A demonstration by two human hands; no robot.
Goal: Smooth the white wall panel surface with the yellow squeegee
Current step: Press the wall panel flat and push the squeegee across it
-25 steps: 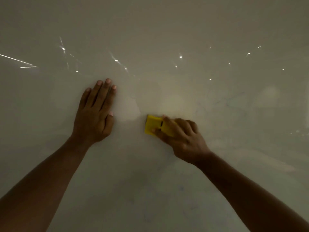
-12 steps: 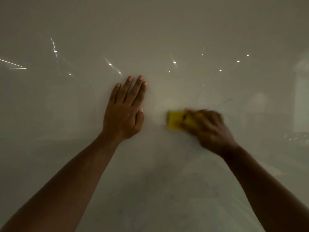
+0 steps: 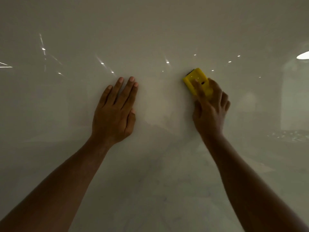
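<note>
Two hands are on the white wall panel (image 3: 158,30), and only one carries a tool. Over on the right, the right hand (image 3: 209,113) grips the yellow squeegee (image 3: 197,82), fingers draped over its back and pressing it against the glossy surface. The squeegee sits just above that hand, poking out past the fingertips, its long axis tilted, running from lower right up toward upper left, with a dark strip at the upper-left end that looks like the working edge. So it points up and a touch leftward, away from the wrist. Meanwhile the left hand (image 3: 115,113) lies flat and spread on the panel, fingers together and pointing up, holding nothing, well apart from the squeegee with a bare stretch of panel between them. The right hand is plainly the nearer one, so any next stroke looks like its job, likely pushed along or across that tilted edge.
</note>
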